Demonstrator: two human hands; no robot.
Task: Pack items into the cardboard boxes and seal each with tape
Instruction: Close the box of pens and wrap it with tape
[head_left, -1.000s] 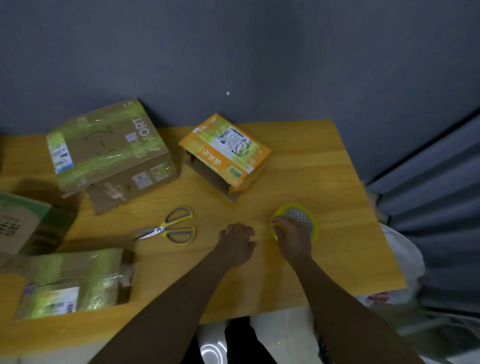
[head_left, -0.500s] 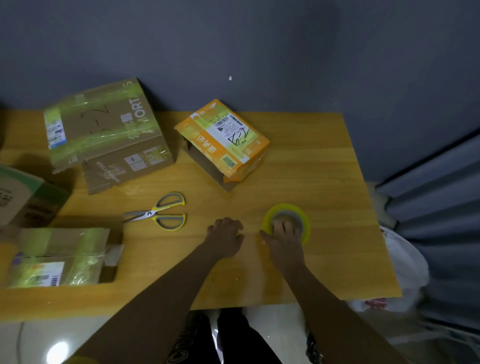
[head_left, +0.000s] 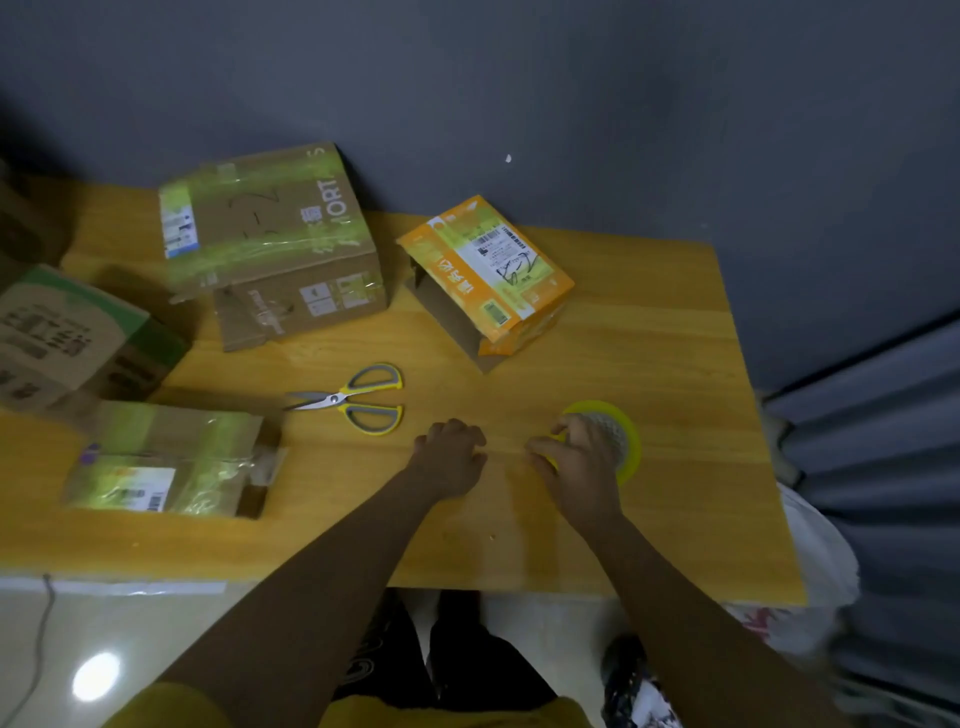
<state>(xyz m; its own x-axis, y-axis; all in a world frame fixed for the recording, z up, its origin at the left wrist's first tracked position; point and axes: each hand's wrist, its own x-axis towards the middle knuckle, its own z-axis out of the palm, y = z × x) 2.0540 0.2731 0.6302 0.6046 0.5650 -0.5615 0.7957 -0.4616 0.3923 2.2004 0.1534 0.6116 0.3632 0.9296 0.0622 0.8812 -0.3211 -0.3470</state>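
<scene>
The right hand (head_left: 579, 460) lies on the yellow tape roll (head_left: 626, 434), its fingers curled over the roll's near-left edge and holding it flat on the wooden table (head_left: 649, 338). Just left of the roll, the left hand (head_left: 451, 457) rests on the table as a loose fist and holds nothing. Further left of the roll lie the scissors (head_left: 358, 399). Behind the roll stands the orange box (head_left: 485, 270); far left of it are three taped cardboard boxes.
</scene>
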